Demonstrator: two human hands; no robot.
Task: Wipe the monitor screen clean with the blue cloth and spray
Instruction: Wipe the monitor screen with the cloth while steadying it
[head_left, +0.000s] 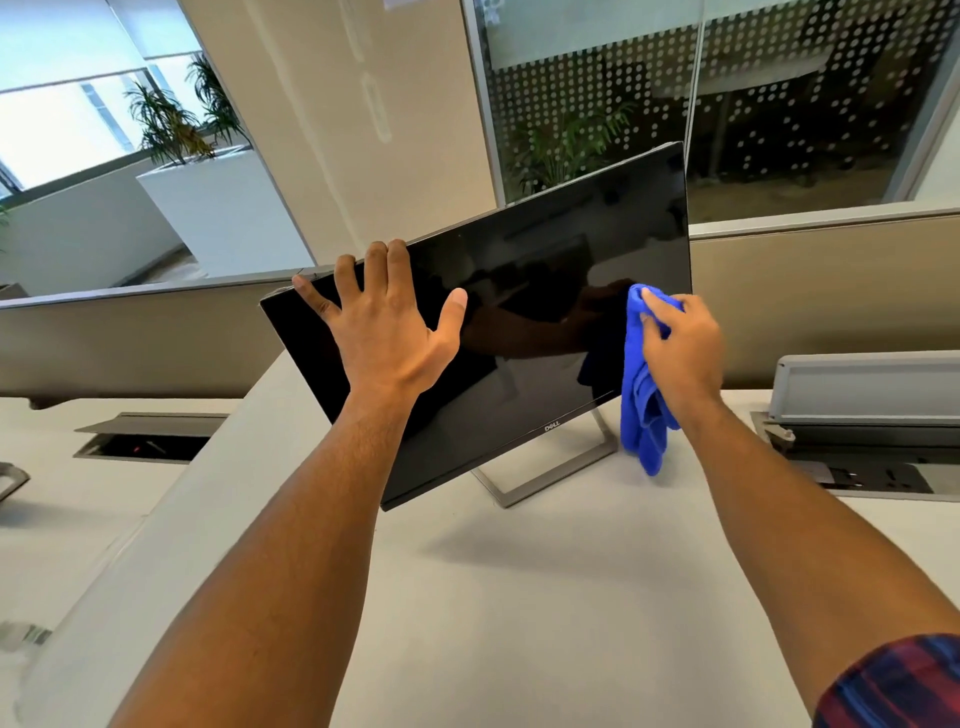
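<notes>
A black monitor (545, 270) with a dark, switched-off screen stands on a silver frame stand (524, 486) on the white desk (519, 597). My left hand (382, 325) grips the monitor's top edge near its left corner, fingers curled over the rim and thumb spread across the screen. My right hand (680, 343) holds a bunched blue cloth (641, 395) against the right part of the screen; the cloth hangs down past the lower bezel. No spray bottle is in view.
Open cable hatches sit in the desk at left (148, 439) and right (857, 467), the right one with a raised grey lid (862, 389). A beige partition (831, 291) runs behind the monitor. Glass walls and potted plants (176, 124) stand beyond.
</notes>
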